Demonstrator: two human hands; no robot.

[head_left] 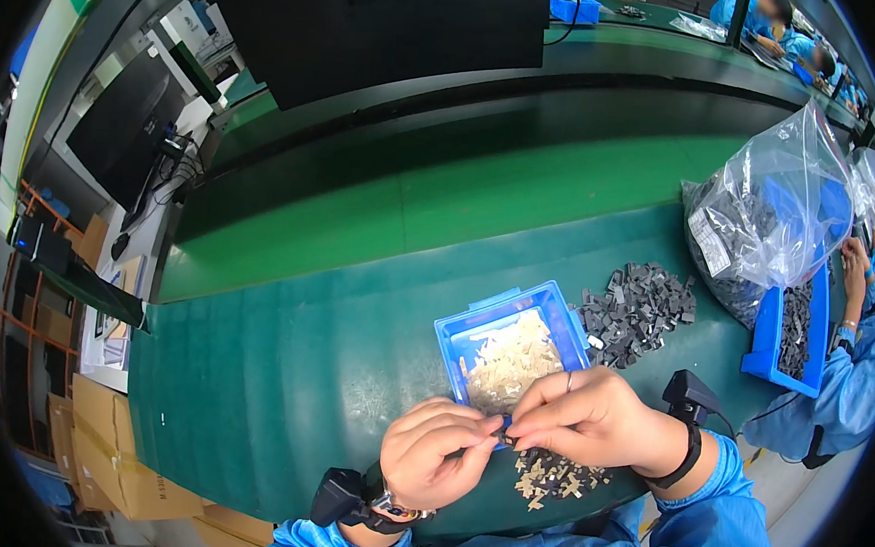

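Note:
My left hand [433, 454] and my right hand [597, 420] meet just in front of a blue bin [504, 308]. Thumb and fingers of both pinch one small dark piece [505, 438]; its exact shape is mostly covered by the fingertips. Small, flat cream-coloured pieces [514, 363] fill much of the bin. Beside it on the right lies a heap of small dark grey blocks [637, 314]. Under and beside my right wrist is a smaller pile of mixed dark and cream pieces [557, 478], partly hidden by the hand.
A large clear plastic bag [762, 208] of dark parts stands at the right, beside another blue bin [769, 339] of dark pieces. A co-worker's sleeve [841, 398] is close by. A black monitor [392, 30] overhangs the green table [250, 392]. Cardboard boxes [131, 455] stand at lower left.

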